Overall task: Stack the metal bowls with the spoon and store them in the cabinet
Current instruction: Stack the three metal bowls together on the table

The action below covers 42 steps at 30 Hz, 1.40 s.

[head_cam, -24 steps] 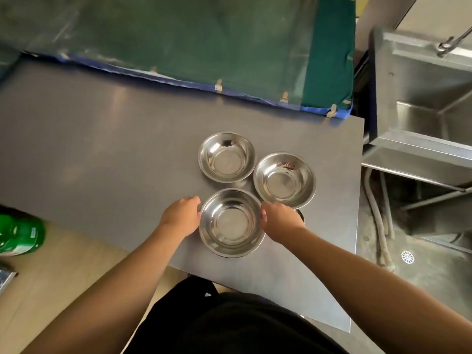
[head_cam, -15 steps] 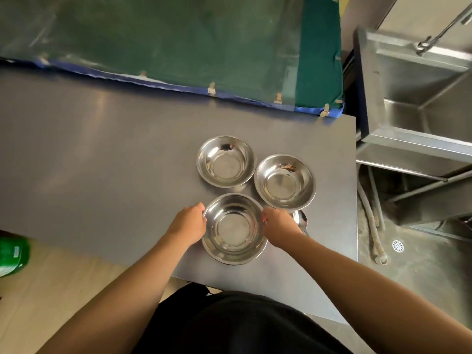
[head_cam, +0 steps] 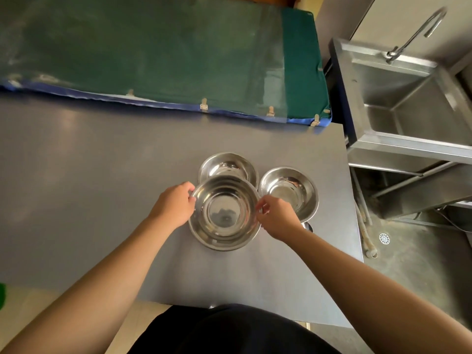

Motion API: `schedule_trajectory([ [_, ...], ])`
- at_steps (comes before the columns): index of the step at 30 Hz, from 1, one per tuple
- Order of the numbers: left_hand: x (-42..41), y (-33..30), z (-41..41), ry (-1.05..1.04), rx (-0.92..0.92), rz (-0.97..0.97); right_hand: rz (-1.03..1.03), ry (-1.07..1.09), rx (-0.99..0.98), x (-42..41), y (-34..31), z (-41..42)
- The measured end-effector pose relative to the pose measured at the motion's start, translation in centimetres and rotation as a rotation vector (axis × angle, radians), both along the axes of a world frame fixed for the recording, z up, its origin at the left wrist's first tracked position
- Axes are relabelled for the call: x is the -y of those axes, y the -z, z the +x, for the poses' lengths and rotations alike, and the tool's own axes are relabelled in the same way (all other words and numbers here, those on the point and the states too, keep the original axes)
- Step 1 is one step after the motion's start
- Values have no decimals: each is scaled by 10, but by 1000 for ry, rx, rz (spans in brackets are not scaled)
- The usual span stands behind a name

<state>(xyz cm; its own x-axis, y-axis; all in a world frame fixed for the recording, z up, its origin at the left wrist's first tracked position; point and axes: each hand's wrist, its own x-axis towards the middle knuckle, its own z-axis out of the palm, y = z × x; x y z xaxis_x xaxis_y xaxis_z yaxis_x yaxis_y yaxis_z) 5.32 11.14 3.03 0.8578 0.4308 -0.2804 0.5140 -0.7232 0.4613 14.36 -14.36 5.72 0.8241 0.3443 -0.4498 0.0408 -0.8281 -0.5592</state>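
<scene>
Three shiny metal bowls are on the grey table (head_cam: 102, 175). The nearest bowl (head_cam: 224, 213) is lifted off the table and overlaps the near rim of the far bowl (head_cam: 227, 164). My left hand (head_cam: 176, 203) grips its left rim and my right hand (head_cam: 275, 215) pinches its right rim. A third bowl (head_cam: 288, 190) rests to the right, partly behind my right hand. Only the bowl end of the spoon (head_cam: 307, 226) shows, peeking out behind my right wrist.
A green padded mat with a blue edge (head_cam: 166, 60) lies along the table's far side. A steel sink (head_cam: 413, 106) with a tap stands to the right, past the table's right edge. The floor drain (head_cam: 384, 238) lies below it.
Both hands have raised the nearest bowl off the table and carried it away from me, so it now overlaps the far bowl. The camera has tilted up.
</scene>
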Motion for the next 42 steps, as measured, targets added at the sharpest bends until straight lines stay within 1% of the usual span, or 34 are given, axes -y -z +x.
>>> schedule_trajectory([
  [6,-18,-5,49,-10,9,-29,14,75,13,-23,-2,42],
  [15,-25,18,100,-25,-40,-60,-31,122,-10,-40,18,79],
  [24,-27,37,111,-9,-36,3,-97,78,39,-57,33,87],
  [29,-26,42,111,-21,-57,11,-131,72,17,-63,40,85],
  [33,-26,45,109,-39,-98,-41,-117,97,3,-64,45,82],
  [37,-25,47,107,-89,-89,-112,-105,92,-12,-64,49,79],
  [42,-29,46,95,-103,-102,-148,-115,81,-52,-72,52,76],
])
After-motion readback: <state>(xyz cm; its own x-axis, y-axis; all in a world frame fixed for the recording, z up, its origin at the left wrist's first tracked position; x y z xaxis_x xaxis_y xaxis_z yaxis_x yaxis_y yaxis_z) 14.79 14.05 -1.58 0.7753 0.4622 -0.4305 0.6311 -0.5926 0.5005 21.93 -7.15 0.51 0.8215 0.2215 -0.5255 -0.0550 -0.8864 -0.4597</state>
